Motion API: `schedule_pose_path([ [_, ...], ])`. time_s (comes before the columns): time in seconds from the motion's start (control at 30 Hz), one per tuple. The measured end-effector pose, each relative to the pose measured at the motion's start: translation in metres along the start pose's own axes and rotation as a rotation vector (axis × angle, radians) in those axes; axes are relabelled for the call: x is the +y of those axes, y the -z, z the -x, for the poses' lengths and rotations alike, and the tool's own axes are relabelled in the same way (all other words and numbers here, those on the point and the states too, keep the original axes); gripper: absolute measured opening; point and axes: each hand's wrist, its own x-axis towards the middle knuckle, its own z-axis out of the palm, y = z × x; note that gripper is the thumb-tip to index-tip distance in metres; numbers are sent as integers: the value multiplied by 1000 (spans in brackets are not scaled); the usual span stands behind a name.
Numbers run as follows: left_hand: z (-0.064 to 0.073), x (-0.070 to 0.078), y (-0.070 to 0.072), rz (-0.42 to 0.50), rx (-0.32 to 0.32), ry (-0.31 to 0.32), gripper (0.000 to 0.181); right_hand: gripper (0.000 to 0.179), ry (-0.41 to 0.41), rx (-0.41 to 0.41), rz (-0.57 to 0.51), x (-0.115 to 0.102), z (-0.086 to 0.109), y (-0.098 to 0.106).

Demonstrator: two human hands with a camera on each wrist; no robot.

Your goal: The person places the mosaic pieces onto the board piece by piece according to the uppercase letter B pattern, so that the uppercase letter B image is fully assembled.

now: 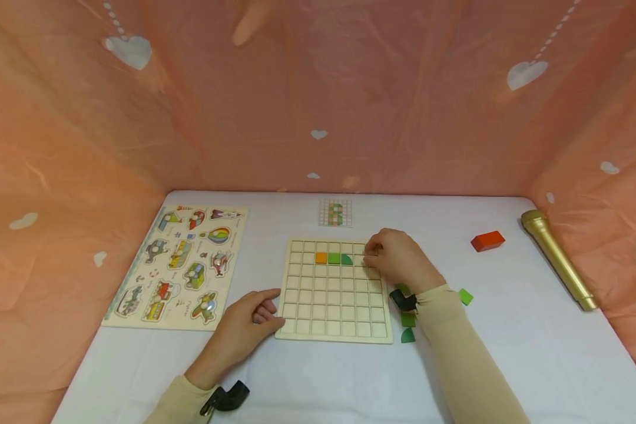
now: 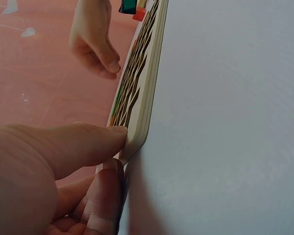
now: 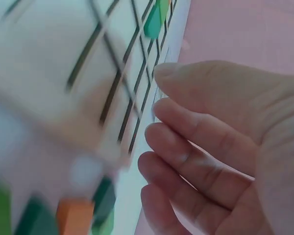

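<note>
A pale wooden grid board lies in the middle of the table. In its second row sit an orange square, a green square and a dark green quarter-round tile. My left hand rests against the board's left edge, thumb by the near corner, as the left wrist view shows. Over the far right part of the board hovers my right hand, its fingers loosely bent, and no tile shows between thumb and fingertips in the right wrist view. Several loose tiles, like the green quarter-round, lie right of the board, some hidden under my wrist.
A small printed pattern card lies behind the board. To the left is a picture puzzle board with vehicles. A red block, a gold microphone and a light green square tile lie to the right.
</note>
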Motion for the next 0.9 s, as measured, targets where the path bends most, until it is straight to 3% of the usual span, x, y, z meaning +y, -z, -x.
schedule_pose_path([
  [0.17,1,0,0,-1,3,9,57,19,-14,20,-43,21,11,13],
  [0.4,0,0,0,-3,-1,5,58,24,-179,20,-66,41,27,31],
  [0.63,1,1,0,-3,0,6,59,30,-189,73,-58,59,26,41],
  [0.9,1,2,1,-6,-3,3,57,34,-210,70,-49,71,24,37],
])
